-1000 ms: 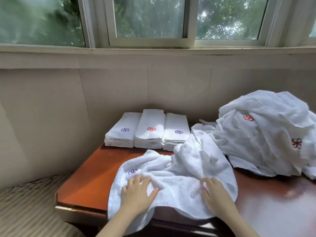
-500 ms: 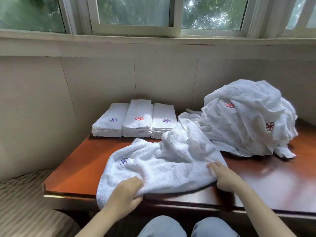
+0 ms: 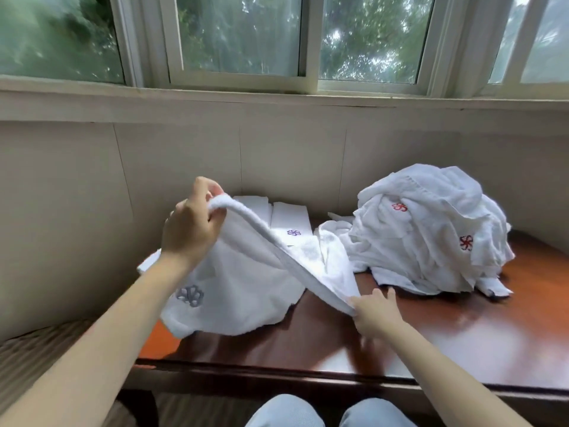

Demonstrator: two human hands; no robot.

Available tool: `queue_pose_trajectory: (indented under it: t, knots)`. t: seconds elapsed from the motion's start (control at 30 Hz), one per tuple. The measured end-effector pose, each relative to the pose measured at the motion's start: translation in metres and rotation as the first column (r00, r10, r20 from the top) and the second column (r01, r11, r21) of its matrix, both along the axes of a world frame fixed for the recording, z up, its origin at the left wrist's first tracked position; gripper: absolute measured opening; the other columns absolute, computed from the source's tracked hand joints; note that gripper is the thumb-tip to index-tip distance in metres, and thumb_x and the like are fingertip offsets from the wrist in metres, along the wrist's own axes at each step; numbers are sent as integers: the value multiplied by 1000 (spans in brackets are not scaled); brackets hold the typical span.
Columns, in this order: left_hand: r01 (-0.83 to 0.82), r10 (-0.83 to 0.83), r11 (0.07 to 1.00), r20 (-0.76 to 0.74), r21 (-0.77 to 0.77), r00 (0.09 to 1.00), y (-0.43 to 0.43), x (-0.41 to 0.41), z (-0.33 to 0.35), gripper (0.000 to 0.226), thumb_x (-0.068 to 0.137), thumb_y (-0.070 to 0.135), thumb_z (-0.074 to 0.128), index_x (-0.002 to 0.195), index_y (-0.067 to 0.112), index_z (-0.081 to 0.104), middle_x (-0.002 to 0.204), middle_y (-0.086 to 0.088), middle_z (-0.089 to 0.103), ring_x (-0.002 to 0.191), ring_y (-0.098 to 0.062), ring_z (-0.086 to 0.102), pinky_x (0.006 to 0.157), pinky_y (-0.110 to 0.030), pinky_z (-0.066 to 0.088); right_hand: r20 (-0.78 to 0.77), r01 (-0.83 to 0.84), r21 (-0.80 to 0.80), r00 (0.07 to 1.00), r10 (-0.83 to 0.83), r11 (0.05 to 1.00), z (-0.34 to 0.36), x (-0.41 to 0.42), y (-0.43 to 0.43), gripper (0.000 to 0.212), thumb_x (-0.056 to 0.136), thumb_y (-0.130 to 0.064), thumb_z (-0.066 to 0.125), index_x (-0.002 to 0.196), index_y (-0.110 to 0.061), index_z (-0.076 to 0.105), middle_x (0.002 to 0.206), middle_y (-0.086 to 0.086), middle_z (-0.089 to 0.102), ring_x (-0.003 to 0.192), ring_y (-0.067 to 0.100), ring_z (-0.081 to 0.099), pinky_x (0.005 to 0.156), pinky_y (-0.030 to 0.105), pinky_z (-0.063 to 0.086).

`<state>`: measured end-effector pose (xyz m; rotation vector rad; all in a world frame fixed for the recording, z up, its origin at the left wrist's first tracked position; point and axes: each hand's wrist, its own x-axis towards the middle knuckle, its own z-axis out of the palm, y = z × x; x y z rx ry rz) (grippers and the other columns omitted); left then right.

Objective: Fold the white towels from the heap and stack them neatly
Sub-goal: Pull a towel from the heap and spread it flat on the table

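Left hand (image 3: 191, 224) pinches towel (image 3: 246, 282) edge raised above desk (image 3: 462, 328), right hand (image 3: 374, 315) grips its lower edge; heap (image 3: 431, 229) right of towel, stacks (image 3: 286, 220) behind.

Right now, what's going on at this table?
A person is working on one white terry towel with a purple flower mark. The left hand grips one corner held high; the right hand pinches the same edge low, just above the glossy reddish-brown wooden table. The towel hangs unfolded between them. Stacks of folded white towels sit at the back by the wall, partly hidden; the heap of unfolded white towels sits on the right.
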<state>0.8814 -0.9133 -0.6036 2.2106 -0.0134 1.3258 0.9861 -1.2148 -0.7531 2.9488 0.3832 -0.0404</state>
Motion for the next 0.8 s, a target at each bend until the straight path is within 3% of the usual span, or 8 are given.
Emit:
queue_pose_trajectory:
  t: [0.17,0.27,0.37,0.43,0.47,0.57,0.67,0.8]
  knots:
    - [-302,307,939,-9,163,952,33,8,51,13,88,12,54,100,9,59,100,-18,58,92,-42,55,68,-41,39,198,2,55,980,-13,998,27,4,36,32,90,-15,42,116,-16,60,119,6,63,110,25,59,96,34,38]
    - [-478,508,853,-129,209,851,72,7,74,14,81,5,59,90,9,69,108,-17,49,104,-38,46,86,-43,39,240,71,413,953,-184,908,79,12,29,31,89,-7,42,115,-9,58,113,15,63,95,29,63,73,30,48]
    - [-538,534,840,-280,72,798,84,-3,89,20,81,3,60,94,13,72,111,-16,51,102,-42,53,87,-41,45,149,-5,900,944,-295,436,148,9,30,28,84,0,36,95,-8,61,81,20,69,48,22,60,50,27,46]
    - [-551,558,829,-199,91,806,81,-10,97,25,82,-2,55,95,10,73,105,-22,58,94,-46,57,82,-44,48,182,-172,983,928,-326,60,191,-4,36,27,88,-6,35,84,-14,61,66,14,68,42,19,62,51,35,53]
    - [-551,557,830,-129,84,820,78,-14,102,26,83,-3,52,96,7,71,100,-25,60,91,-47,57,80,-46,48,250,-284,958,890,-381,-35,210,-11,38,26,90,-11,37,78,-19,59,65,11,68,48,20,65,55,39,56]
    - [-505,508,862,94,-49,856,67,-24,116,23,86,-5,42,101,2,58,94,-30,61,87,-49,56,73,-48,43,433,-562,826,688,-582,-50,258,-35,39,19,88,-13,41,86,-18,59,71,5,70,70,23,68,77,35,52]
    - [-424,448,894,276,-146,851,48,-28,127,26,87,-4,35,108,-1,50,105,-28,57,95,-45,53,73,-47,36,517,-692,719,476,-712,60,286,-49,34,26,84,-4,39,101,-3,57,88,6,69,82,19,58,74,25,38]
    - [-399,405,913,323,-88,856,42,-4,124,38,82,-2,40,119,-10,43,125,-30,45,114,-44,44,97,-48,37,606,-778,604,304,-735,177,289,-40,34,34,90,-9,35,112,7,56,111,22,60,105,33,55,91,30,36]
